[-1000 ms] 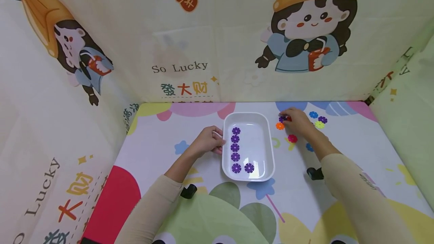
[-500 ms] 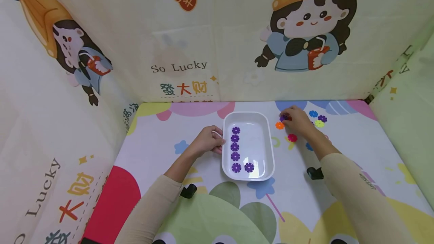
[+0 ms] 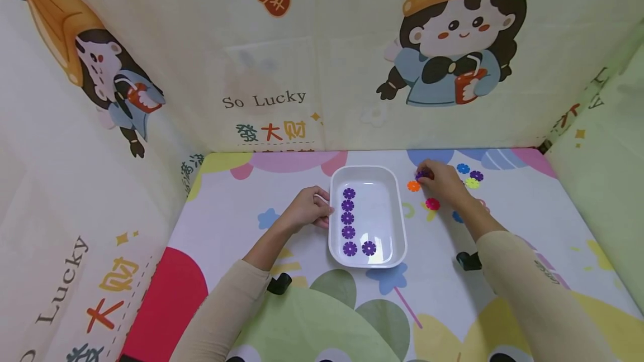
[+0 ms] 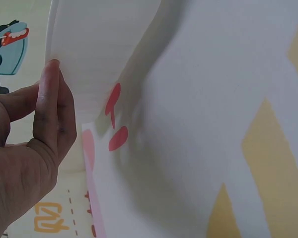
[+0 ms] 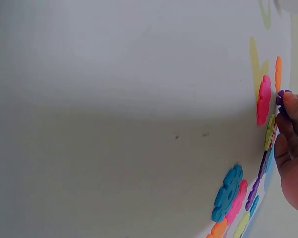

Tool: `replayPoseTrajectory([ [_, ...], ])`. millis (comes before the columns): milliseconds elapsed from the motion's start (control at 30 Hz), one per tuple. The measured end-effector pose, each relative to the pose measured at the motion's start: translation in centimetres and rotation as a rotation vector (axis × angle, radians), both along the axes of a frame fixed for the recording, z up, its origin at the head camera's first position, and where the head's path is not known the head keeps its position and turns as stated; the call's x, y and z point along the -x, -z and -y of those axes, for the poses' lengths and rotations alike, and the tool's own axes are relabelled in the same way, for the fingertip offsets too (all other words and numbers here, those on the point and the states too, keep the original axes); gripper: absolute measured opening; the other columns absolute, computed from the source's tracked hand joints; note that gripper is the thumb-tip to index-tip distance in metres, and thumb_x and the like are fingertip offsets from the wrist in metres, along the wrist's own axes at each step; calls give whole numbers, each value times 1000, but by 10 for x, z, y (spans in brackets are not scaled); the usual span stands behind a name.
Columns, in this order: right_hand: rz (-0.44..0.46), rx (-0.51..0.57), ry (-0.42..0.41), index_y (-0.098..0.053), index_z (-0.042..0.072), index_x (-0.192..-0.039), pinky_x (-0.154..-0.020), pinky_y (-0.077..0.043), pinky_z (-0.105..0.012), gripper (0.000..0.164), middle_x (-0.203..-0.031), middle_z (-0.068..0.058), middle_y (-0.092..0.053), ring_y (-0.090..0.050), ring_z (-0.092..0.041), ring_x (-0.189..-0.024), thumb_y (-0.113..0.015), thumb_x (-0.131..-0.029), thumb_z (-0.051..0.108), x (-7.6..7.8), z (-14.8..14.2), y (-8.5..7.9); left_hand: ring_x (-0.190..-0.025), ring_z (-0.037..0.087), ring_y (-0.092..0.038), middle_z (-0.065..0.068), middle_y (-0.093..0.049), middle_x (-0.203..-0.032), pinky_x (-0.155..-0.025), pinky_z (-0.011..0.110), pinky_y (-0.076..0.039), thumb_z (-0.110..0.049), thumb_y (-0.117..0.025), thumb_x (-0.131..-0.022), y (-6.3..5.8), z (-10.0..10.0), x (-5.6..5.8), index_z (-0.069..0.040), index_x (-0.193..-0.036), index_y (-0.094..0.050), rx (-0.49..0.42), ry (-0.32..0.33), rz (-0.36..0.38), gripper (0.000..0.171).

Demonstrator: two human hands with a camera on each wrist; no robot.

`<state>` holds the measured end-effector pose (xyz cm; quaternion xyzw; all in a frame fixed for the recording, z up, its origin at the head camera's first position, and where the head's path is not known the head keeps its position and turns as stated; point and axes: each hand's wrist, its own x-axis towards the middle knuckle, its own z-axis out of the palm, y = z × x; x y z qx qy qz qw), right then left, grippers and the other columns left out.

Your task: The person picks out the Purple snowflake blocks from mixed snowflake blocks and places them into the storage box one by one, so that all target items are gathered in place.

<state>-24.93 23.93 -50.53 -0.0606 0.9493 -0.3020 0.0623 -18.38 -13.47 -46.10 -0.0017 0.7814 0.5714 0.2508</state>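
Observation:
My left hand (image 3: 308, 206) grips the left edge of a white rectangular tray (image 3: 404, 222); in the left wrist view its fingertips lie against the tray's outer side (image 4: 104, 39). Inside the tray, purple snowflake discs (image 3: 347, 218) form a column along the left, and one more purple disc (image 3: 369, 248) lies beside the bottom one. To the right of the tray, my right hand (image 3: 443, 180) pinches a purple snowflake disc (image 5: 281, 101) between thumb and fingers. An orange disc (image 3: 413, 186) and a pink disc (image 3: 432, 204) lie near that hand.
Several loose discs surround the right hand: blue (image 3: 463, 168), purple (image 3: 476, 175), yellow-green (image 3: 472, 183) and another blue disc (image 3: 457, 217) partly under the wrist. A patterned cloth covers the table (image 3: 302, 250). Printed curtains (image 3: 352, 71) stand behind and at both sides.
A red disc seen by the right fingertips a second ago no longer shows there; the purple disc stays at the fingertips. The left hand and tray hold still.

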Motion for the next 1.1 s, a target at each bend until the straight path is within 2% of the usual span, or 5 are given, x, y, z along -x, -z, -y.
replayPoseTrajectory([
  [233, 25, 32, 15, -61, 11, -124, -109, -55, -56, 22, -124, -16, -65, -59, -36, -114, -65, -103, 15, -7, 0, -4, -59, 16, -69, 17, -68, -90, -60, 35, -68, 2, -68, -96, 1, 0, -1, 4, -121, -54, 1, -3, -2, 29],
  [400, 3, 32, -15, -61, 9, -126, -107, -56, -56, 24, -122, -17, -67, -62, -36, -114, -65, -103, 16, -13, -3, -15, -59, 16, -70, 18, -69, -92, -63, 39, -68, 1, -68, -97, 1, 0, -1, 4, -121, -54, 2, -3, 0, 29],
  [633, -23, 47, -82, -63, 7, -127, -102, -59, -55, 26, -120, -17, -69, -65, -35, -110, -65, -102, 14, -20, -3, -29, -59, 17, -70, 17, -69, -92, -68, 45, -69, 0, -69, -96, 0, 0, 0, 4, -122, -54, 9, 1, -2, 30],
  [800, -43, 65, -126, -66, 7, -125, -95, -64, -49, 25, -117, -14, -71, -68, -31, -104, -67, -101, 13, -26, 3, -40, -59, 17, -70, 16, -69, -91, -71, 48, -68, 0, -69, -96, -1, 1, 0, 4, -122, -54, 15, 2, 1, 30],
  [1100, -59, 109, -234, -69, 9, -124, -89, -67, -41, 26, -116, -8, -73, -71, -26, -102, -72, -98, 12, -35, 23, -63, -58, 16, -70, 15, -69, -90, -70, 48, -68, 1, -69, -96, -1, 1, -1, 4, -121, -53, 2, 3, 1, 30],
])
